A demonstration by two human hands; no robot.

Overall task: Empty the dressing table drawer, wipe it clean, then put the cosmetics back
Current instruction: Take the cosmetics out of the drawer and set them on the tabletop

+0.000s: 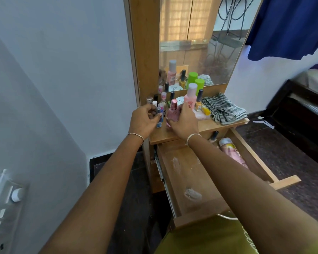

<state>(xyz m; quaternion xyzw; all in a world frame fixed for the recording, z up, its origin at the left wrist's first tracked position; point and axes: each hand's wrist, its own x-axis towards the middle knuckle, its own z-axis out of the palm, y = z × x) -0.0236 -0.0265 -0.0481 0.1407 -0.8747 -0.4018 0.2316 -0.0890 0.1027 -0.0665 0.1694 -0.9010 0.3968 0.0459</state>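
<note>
The wooden drawer (189, 180) is pulled out under the dressing table top (215, 125); white smears mark its floor. A pink can (232, 152) and a dark nail polish bottle (214, 136) lie at its far right end. On the top stand several small cosmetic bottles. My left hand (143, 121) grips a small blue nail polish bottle (159, 118) there. My right hand (183, 123) holds a pink perfume bottle (173, 112) upright on the top, right beside it.
A tall pink bottle (190, 98), a yellow nail polish (198, 103) and a striped grey cloth (223, 109) sit on the top's right side. The mirror (200, 43) rises behind. A dark bed frame (301, 110) stands to the right, a switch panel (6, 202) on the left wall.
</note>
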